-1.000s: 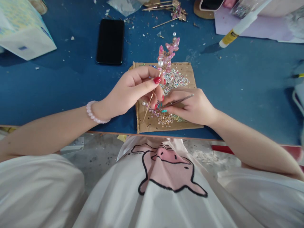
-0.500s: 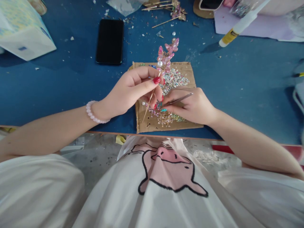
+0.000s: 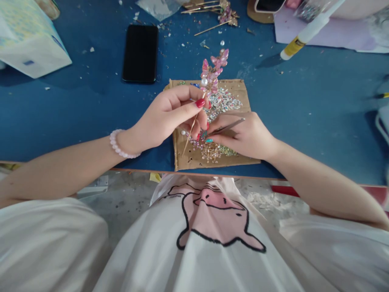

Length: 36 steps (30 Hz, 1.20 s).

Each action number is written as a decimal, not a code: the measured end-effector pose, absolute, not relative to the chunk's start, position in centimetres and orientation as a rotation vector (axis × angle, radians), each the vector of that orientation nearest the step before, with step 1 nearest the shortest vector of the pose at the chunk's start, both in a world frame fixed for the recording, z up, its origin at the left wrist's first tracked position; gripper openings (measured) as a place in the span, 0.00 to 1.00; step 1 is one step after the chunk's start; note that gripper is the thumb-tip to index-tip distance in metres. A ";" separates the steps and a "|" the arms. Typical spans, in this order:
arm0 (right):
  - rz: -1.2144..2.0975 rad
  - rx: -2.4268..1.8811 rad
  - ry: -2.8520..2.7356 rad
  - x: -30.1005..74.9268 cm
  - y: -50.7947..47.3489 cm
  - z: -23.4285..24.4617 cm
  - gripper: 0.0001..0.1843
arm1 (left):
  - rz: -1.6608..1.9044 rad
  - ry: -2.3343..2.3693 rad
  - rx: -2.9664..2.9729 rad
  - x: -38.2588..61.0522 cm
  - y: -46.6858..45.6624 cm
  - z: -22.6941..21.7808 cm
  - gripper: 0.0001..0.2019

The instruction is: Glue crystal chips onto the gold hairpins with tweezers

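Between thumb and fingers, my left hand (image 3: 173,115) pinches a hairpin (image 3: 214,73) with a thin gold stick. Pink butterfly-like pieces and pearls decorate its upper end, and the bare stick slants down toward me. My right hand (image 3: 243,136) is closed around slim metal tweezers (image 3: 229,126); their tips are hidden near my left fingers. Both hands are over a cardboard piece (image 3: 185,160). On it lie small silver rhinestones (image 3: 226,100), with gold ones (image 3: 211,153) and green ones (image 3: 227,151) nearer to me.
A black phone (image 3: 140,53) lies on the blue table (image 3: 91,105), left of the cardboard. At the back are more gold hairpins (image 3: 209,28). A white glue tube with a yellow label (image 3: 294,46) is at the right. A tissue box (image 3: 33,44) stands at the left.
The tweezers and my right hand have shifted very slightly. My left hand and the hairpin are almost unmoved.
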State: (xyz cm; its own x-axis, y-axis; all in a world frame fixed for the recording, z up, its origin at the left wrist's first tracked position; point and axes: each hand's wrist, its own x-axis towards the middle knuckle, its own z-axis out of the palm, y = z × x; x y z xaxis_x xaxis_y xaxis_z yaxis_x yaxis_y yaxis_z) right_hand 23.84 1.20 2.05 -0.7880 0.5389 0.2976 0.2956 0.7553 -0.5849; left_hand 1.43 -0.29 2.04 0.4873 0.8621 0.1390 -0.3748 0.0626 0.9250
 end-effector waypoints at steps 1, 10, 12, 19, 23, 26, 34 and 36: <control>0.728 -0.631 -2.499 23.8 1.2 2.1 0.07 | 1.010 0.526 1.156 1.4 -0.3 2.0 0.02; 0.699 -0.627 -2.474 24.0 1.2 2.0 0.06 | 1.006 0.519 1.164 1.4 -0.1 1.8 0.02; 0.682 -0.646 -2.480 24.0 1.2 2.0 0.06 | 1.001 0.520 1.158 1.4 -0.2 1.9 0.03; 0.673 -0.639 -2.491 24.0 1.2 2.1 0.05 | 1.014 0.528 1.163 1.5 -0.2 1.9 0.04; 0.667 -0.626 -2.498 24.1 1.3 1.9 0.06 | 0.999 0.525 1.173 1.4 -0.3 2.0 0.03; 0.664 -0.624 -2.503 24.1 1.3 1.9 0.06 | 1.001 0.538 1.183 1.4 -0.3 2.0 0.04; 0.669 -0.625 -2.500 24.0 1.4 1.9 0.06 | 1.004 0.501 1.199 1.4 -0.1 1.8 0.04; 0.667 -0.613 -2.482 24.0 1.4 1.9 0.05 | 1.003 0.524 1.195 1.4 -0.2 1.8 0.03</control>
State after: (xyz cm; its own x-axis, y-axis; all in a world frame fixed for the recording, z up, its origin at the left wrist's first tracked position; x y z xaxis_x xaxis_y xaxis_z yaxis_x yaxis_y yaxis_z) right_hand 24.00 1.39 1.86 -0.7768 0.5300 0.3401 0.2883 0.7794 -0.5562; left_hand 1.40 -0.20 1.83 0.4918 0.8563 0.1578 -0.3590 0.0343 0.9327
